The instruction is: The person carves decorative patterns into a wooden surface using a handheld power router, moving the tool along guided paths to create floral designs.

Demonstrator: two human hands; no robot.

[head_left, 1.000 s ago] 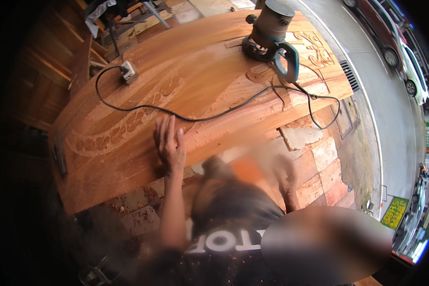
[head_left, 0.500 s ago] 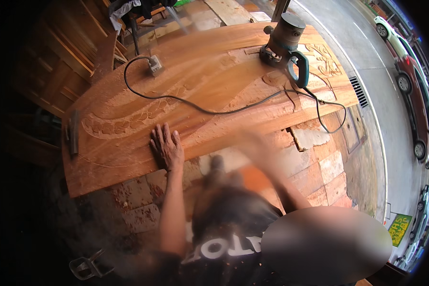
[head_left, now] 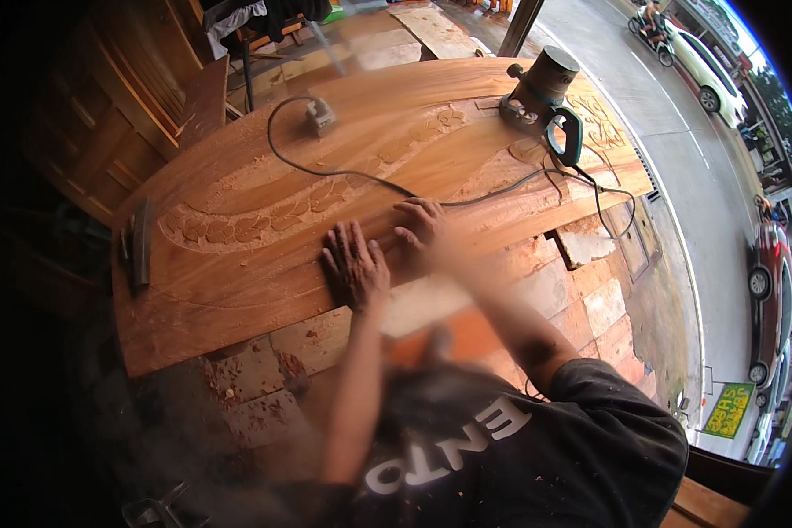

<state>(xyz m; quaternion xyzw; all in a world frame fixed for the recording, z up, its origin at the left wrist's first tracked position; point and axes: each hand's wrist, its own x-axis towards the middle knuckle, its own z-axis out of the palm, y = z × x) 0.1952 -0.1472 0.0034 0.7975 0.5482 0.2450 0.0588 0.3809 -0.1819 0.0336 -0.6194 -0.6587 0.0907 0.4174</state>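
Note:
A large wooden panel, dusted with shavings, lies before me with scale-like carving along its left and middle. Flat on its near part rests my left hand, fingers spread and nothing held. Just to the right, my right hand touches the wood with its fingers apart and slightly bent, also holding nothing. The forearm behind it is blurred. A router with a teal handle stands upright at the panel's far right. Its black cord runs left past my right hand to a plug.
Dark bars lie at the panel's left end. Wooden doors lean at the far left. Worn tiles cover the floor. Beyond a post runs a road with cars and a motorbike.
My right hand has come forward from above the floor onto the panel. My left hand has moved right along the wood. The whole view has shifted; the router stays on the panel.

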